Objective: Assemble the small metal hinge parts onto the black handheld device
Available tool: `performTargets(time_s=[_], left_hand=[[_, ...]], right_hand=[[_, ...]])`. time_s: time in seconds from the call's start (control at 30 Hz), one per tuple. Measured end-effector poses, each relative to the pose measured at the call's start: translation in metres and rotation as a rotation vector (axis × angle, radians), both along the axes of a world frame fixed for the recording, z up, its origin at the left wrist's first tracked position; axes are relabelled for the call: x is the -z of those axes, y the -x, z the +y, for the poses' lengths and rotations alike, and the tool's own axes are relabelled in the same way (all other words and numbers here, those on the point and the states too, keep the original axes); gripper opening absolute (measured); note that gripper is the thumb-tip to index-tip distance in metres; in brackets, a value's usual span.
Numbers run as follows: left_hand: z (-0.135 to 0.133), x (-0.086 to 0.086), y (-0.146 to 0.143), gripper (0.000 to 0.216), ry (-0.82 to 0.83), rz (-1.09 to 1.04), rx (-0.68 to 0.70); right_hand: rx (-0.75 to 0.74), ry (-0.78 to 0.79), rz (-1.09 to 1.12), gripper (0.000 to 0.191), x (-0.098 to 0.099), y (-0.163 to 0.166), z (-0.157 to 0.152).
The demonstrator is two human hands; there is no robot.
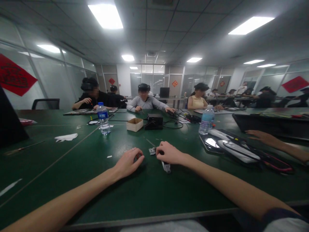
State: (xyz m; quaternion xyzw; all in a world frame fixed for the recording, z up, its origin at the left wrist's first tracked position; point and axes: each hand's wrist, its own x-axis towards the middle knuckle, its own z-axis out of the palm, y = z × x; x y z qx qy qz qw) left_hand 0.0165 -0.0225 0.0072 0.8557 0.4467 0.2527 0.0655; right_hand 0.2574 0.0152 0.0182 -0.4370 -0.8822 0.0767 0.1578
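My right hand (169, 152) is closed in a pinch low over the green table, and its fingers hide most of what they hold. Just left of those fingertips lies a small silvery metal piece (152, 151). A thin rod (151, 142) slants up and left from near the fingers; I cannot tell whether it is gripped. Below the palm, the end of a white and grey elongated part (166, 167) sticks out. My left hand (130, 161) rests on the table with loosely bent fingers, a gap between thumb and forefinger, nothing visible in it.
Ahead stand a small open cardboard box (134, 124), a black device (154, 121) and tangled cables (185, 116). Water bottles (103, 118) flank them. At right lie a tablet (210, 144), a white and black case (238, 149) and another person's hand (265, 139). People sit opposite.
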Motion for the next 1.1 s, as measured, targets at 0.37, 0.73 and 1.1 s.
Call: performTargets(time_s=[0.37, 0.73, 1.1], left_hand=[[0.003, 0.005, 0.003, 0.026, 0.008, 0.028, -0.003], [0.003, 0.004, 0.002, 0.024, 0.023, 0.046, 0.010], [-0.002, -0.001, 0.001, 0.024, 0.047, 0.056, 0.011]], right_hand=[[0.849, -0.005, -0.189, 0.044, 0.026, -0.128, 0.138], [0.906, 0.006, -0.268, 0.044, 0.046, -0.151, 0.185], [0.962, 0.042, -0.251, 0.051, 0.048, -0.150, 0.189]])
